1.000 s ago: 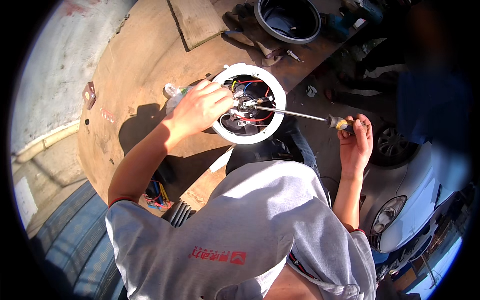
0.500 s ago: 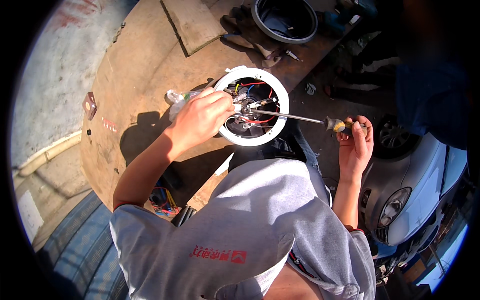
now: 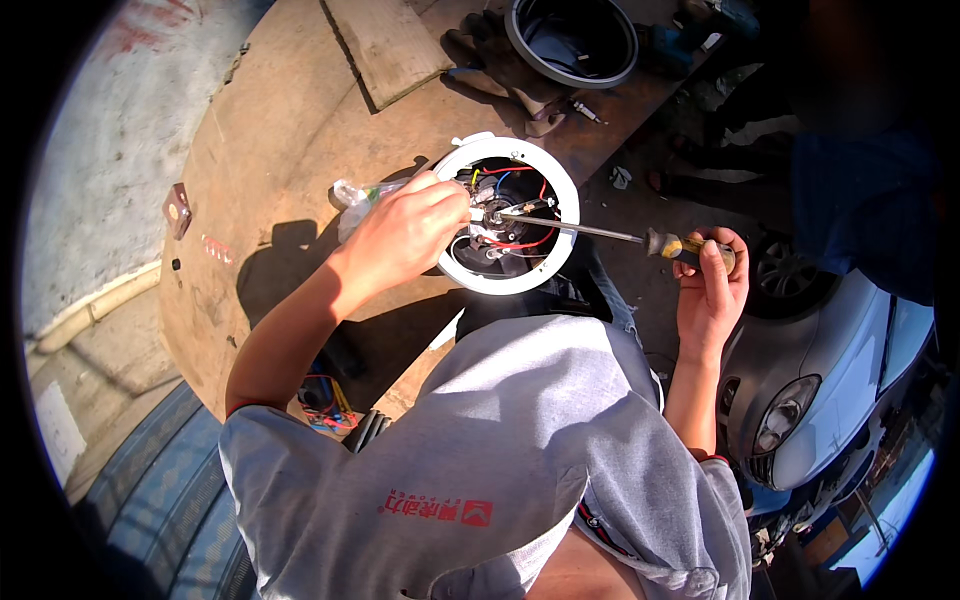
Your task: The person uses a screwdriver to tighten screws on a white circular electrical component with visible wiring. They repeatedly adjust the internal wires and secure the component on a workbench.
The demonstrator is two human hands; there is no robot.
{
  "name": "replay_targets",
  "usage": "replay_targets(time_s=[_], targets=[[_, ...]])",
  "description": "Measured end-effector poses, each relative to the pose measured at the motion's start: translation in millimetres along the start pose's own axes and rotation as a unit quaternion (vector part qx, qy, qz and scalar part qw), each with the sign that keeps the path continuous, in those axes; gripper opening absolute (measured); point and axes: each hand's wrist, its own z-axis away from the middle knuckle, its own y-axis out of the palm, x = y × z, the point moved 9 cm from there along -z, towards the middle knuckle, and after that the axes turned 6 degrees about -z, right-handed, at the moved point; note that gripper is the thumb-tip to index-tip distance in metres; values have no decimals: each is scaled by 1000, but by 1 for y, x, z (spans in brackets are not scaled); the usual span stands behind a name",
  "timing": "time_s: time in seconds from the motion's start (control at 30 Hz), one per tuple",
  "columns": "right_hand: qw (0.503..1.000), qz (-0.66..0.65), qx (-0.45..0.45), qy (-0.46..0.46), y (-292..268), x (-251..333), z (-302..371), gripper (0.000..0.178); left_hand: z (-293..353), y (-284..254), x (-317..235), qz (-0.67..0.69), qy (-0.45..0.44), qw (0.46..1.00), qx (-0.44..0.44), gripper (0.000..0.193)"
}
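Observation:
A round white-rimmed housing (image 3: 567,185) sits at the table's near right edge, its dark inside crossed by red, blue and yellow wires. My left hand (image 3: 405,230) reaches over its left rim with fingers closed in a pinch; a small white piece shows at the fingertips, too covered to name. In my right hand (image 3: 712,295), to the right of the housing, is the yellow-and-black handle of a screwdriver (image 3: 600,232). Its long shaft passes over the right rim, and the tip meets the parts near the housing's middle. A crumpled clear plastic bag (image 3: 352,200) lies behind my left hand.
On the brown table (image 3: 270,130) lie a wooden board (image 3: 385,45), dark work gloves (image 3: 500,75), a black round bowl-like cover (image 3: 572,40) and a teal power tool (image 3: 675,45). A silver car (image 3: 800,370) stands at right, with a person in dark blue (image 3: 860,200) beyond.
The screwdriver handle and my right hand have shifted very slightly. My left hand stays in its pinch at the housing.

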Motion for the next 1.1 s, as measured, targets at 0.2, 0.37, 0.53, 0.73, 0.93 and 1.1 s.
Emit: replay_targets(time_s=[0.2,0.37,0.53,0.73,0.93,1.1], targets=[[999,31,-3,-20,7,6,1,25,-2,2,2,-12,-7,1000,5,13],[1000,3,12,-13,10,8,1,24,3,-2,8,4,-75,997,-8,14],[1000,-17,3,-4,5,8,2,24,13,1,17,38,-65,997,-10,15],[1000,-16,16,2,4,6,3,24,9,-3,5,30,3,1000,6,16],[1000,0,11,3,6,6,4,25,7,-1,6,42,2,999,15,19],[1000,3,11,3,4,5,4,24,6,1,9,44,0,999,12,22]])
